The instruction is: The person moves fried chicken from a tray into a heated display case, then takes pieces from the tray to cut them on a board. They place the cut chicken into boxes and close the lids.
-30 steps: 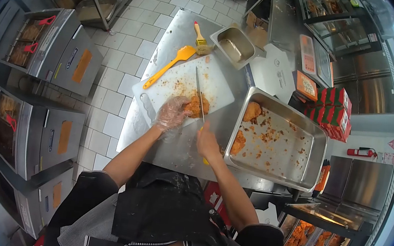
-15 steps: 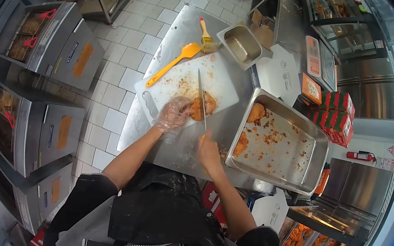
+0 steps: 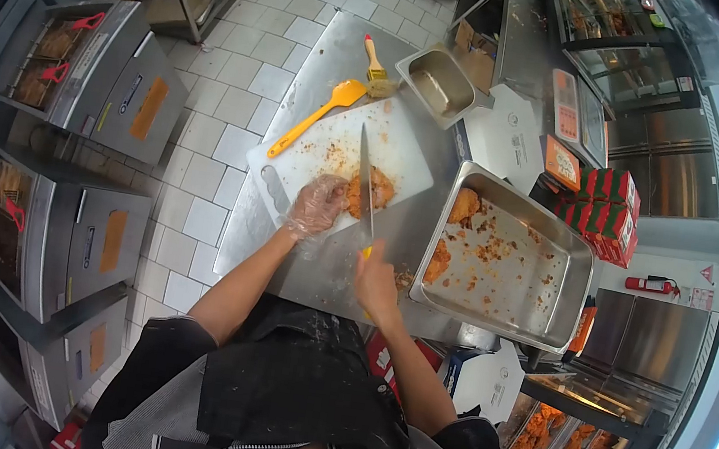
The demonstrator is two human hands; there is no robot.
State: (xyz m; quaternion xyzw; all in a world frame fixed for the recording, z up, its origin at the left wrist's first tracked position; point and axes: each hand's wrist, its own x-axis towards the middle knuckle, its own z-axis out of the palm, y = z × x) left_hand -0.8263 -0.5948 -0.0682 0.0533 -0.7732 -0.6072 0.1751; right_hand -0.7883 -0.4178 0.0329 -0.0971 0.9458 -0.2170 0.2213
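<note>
A piece of fried chicken [image 3: 381, 189] lies on the white cutting board [image 3: 295, 162], with crumbs scattered round it. My left hand [image 3: 318, 205], in a clear plastic glove, is closed on the chicken's left side. My right hand [image 3: 377, 285], bare, is wrapped round the yellow handle of a long knife [image 3: 366, 171]. The blade lies across the chicken and points away from me. Beyond the chicken, an orange spatula [image 3: 314, 119] rests over the board's far left edge, and a brush [image 3: 376, 68] lies near the board's far corner.
Right of the board stands a deep metal tray [image 3: 504, 330] with two chicken pieces and crumbs. A small metal pan [image 3: 439, 86] sits at the table's far side. Cardboard boxes [image 3: 503, 134] and red-green packs [image 3: 602, 211] are at the right. Fryers [image 3: 130, 103] stand across the floor at left.
My right hand and the knife handle have shifted slightly left and toward the board. My left hand stays at the chicken. The view has turned slightly.
</note>
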